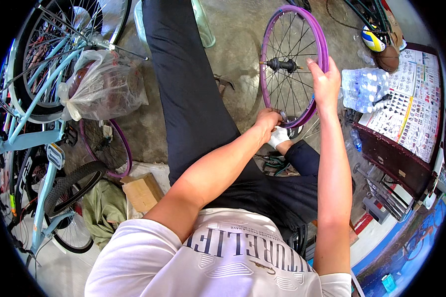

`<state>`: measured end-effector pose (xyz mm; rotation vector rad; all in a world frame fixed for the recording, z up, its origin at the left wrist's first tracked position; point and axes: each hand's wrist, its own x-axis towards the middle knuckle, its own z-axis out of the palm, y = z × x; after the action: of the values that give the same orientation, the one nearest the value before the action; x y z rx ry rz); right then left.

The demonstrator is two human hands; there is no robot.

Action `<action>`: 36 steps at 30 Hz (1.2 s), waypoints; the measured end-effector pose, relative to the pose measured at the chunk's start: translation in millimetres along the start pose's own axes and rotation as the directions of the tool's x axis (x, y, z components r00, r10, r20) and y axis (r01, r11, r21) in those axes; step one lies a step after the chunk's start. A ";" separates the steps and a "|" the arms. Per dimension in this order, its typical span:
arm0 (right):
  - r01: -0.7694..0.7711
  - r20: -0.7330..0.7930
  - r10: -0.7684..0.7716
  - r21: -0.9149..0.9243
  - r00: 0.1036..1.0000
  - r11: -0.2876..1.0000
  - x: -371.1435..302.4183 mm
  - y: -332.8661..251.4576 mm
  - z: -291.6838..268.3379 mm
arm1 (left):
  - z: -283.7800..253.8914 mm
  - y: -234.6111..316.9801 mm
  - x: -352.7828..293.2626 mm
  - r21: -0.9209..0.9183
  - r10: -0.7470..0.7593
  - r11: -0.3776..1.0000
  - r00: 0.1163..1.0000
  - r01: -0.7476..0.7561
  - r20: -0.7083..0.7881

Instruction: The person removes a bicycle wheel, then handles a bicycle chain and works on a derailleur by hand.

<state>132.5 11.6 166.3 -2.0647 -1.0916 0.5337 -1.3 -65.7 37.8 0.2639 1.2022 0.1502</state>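
Observation:
A bicycle wheel [266,84] with a purple rim, dark spokes and a black hub [282,65] stands upright in front of me, without a tyre. My right hand [326,84] is closed around the rim on its right side, the thumb on the inner edge. Low on the rim, my left hand [270,120] has its fingers bent and pressed together against the rim's edge. Whether those fingertips also pinch some small part cannot be made out. Just below them shows my foot in a white sock [279,137].
At left are a light-blue bicycle [34,106], a clear plastic bag [109,84], another purple wheel [126,161], a loose tyre [72,185] and a cardboard box [142,192]. To the right stand packed water bottles [364,89], balls [373,39] and a dark red cabinet [391,156].

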 end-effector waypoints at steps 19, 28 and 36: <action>0.008 0.003 -0.008 -0.019 1.000 1.000 -2.4 -0.1 -1.8 | -6.5 7.6 8.4 0.324 0.186 0.913 0.960 -0.247 0.208; 0.032 0.018 -0.032 -0.002 0.999 0.999 2.8 14.9 -6.9 | -24.6 13.4 4.1 0.196 0.120 0.949 0.854 -0.249 0.506; 0.097 0.012 -0.097 -0.004 0.995 0.995 -1.3 15.8 -6.7 | -14.4 8.6 22.2 0.303 0.224 0.865 0.848 -0.400 0.480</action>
<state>144.5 1.9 158.6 -2.0031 -1.1945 0.4963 -6.7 -50.1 15.5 0.8165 0.7239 0.1292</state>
